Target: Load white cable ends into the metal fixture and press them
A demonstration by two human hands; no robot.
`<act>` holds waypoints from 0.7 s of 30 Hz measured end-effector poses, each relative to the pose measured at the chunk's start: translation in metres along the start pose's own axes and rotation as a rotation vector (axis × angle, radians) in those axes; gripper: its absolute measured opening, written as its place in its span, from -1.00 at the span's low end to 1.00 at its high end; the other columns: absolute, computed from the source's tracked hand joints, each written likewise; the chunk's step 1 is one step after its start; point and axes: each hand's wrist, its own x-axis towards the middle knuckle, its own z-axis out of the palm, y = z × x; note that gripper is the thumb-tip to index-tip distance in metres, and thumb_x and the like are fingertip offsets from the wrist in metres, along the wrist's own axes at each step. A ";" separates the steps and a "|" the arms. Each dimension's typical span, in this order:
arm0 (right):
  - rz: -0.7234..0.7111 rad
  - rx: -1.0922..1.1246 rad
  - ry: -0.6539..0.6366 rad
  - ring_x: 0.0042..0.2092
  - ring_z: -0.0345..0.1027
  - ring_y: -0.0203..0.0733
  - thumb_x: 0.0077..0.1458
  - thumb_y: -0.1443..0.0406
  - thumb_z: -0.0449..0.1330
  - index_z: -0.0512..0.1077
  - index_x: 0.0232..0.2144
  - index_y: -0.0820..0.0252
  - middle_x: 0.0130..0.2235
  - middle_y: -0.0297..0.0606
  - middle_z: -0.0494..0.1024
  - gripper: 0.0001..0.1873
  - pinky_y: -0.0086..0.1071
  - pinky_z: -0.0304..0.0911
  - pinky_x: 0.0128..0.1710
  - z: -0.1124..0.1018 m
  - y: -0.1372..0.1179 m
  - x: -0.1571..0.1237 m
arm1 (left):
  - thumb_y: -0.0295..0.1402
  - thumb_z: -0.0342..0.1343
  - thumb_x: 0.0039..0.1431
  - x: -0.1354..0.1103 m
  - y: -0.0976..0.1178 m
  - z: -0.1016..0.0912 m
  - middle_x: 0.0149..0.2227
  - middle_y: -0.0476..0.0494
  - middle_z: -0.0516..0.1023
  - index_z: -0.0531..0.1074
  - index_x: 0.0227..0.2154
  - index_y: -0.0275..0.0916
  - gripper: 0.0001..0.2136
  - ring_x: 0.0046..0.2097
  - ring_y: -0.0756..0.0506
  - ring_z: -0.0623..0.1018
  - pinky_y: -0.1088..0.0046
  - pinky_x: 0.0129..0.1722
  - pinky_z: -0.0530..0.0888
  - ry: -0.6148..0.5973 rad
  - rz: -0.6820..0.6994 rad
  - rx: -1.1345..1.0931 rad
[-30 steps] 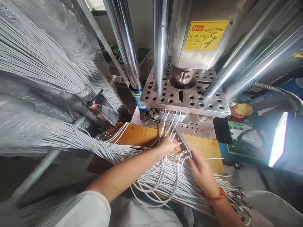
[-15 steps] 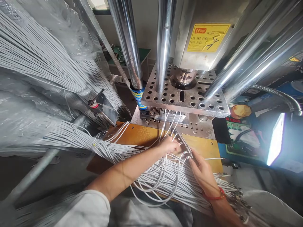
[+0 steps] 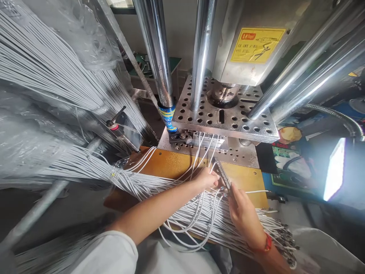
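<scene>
My right hand (image 3: pixel 245 213), with a red string at its wrist, grips the lower end of a narrow metal mould plate (image 3: pixel 223 174) between thumb and fingers. The plate is tilted, its edge towards me. My left hand (image 3: pixel 207 179) is closed in a pinch at the plate's left side, on what looks like a white cable; the fingertips hide its end. White cables (image 3: pixel 218 209) hang in loops below both hands. Several other white cables (image 3: pixel 209 146) run from a metal mould block (image 3: pixel 205 140) under the press down to the left hand.
A press plate with holes (image 3: pixel 222 127) and steel columns (image 3: pixel 199 57) stand ahead. A thick bundle of white cables (image 3: pixel 159 182) crosses the yellow-brown board (image 3: pixel 171 163). A blue can (image 3: pixel 167 118) stands by the left column; a bright lamp (image 3: pixel 335 171) glows at right.
The mould plate has turned more edge-on in my right hand, which has rolled with it. My left hand has shifted slightly right and down, still pinched. The view has moved a little.
</scene>
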 end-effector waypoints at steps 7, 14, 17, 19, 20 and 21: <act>-0.010 0.010 0.007 -0.15 0.25 -0.17 0.10 0.33 -0.08 0.08 0.05 0.24 -0.19 -0.12 0.35 -0.57 -0.28 0.27 -0.19 -0.004 -0.007 -0.008 | -0.52 0.04 -0.09 0.000 -0.006 -0.002 -0.74 0.05 0.26 0.33 -0.64 -0.37 -0.91 -0.70 0.13 0.19 0.59 -0.67 0.08 -0.011 0.056 0.085; -0.026 0.008 -0.011 -0.16 0.24 -0.17 0.10 0.34 -0.09 0.02 0.10 0.21 -0.19 -0.12 0.33 -0.52 -0.29 0.27 -0.20 -0.004 -0.009 -0.014 | -0.59 -0.02 -0.14 -0.007 -0.003 -0.002 -0.77 0.10 0.22 0.33 -0.55 -0.35 -0.92 -0.75 0.15 0.07 0.59 -0.71 -0.01 -0.072 -0.049 0.033; -0.014 0.025 -0.020 -0.16 0.24 -0.17 0.10 0.33 -0.08 0.03 0.10 0.20 -0.19 -0.13 0.34 -0.52 -0.29 0.26 -0.19 -0.003 -0.009 -0.014 | -0.50 -0.01 -0.08 0.000 -0.015 0.000 -0.72 0.06 0.27 0.33 -0.60 -0.35 -0.93 -0.71 0.13 0.17 0.59 -0.69 0.10 -0.011 0.073 0.145; 0.026 0.061 -0.024 -0.17 0.25 -0.18 0.10 0.31 -0.07 0.06 0.09 0.21 -0.19 -0.14 0.35 -0.53 -0.31 0.25 -0.19 -0.004 -0.008 -0.014 | -0.43 -0.04 -0.01 0.003 -0.021 0.000 -0.67 0.01 0.33 0.33 -0.58 -0.34 -0.87 -0.67 0.11 0.24 0.58 -0.65 0.16 -0.011 0.169 0.273; 0.054 0.083 -0.023 -0.17 0.25 -0.19 0.10 0.30 -0.07 0.08 0.08 0.21 -0.19 -0.14 0.35 -0.54 -0.33 0.26 -0.20 -0.004 -0.007 -0.014 | -0.41 -0.06 0.03 0.002 -0.023 -0.001 -0.64 -0.02 0.36 0.34 -0.54 -0.33 -0.86 -0.65 0.09 0.28 0.58 -0.63 0.19 -0.010 0.233 0.354; 0.083 0.103 -0.024 -0.17 0.26 -0.19 0.11 0.29 -0.07 0.11 0.07 0.21 -0.18 -0.15 0.36 -0.55 -0.34 0.26 -0.20 -0.005 -0.005 -0.013 | -0.38 -0.07 0.05 0.000 -0.023 -0.003 -0.60 -0.04 0.39 0.34 -0.49 -0.32 -0.86 -0.60 0.07 0.32 0.57 -0.59 0.21 0.004 0.300 0.431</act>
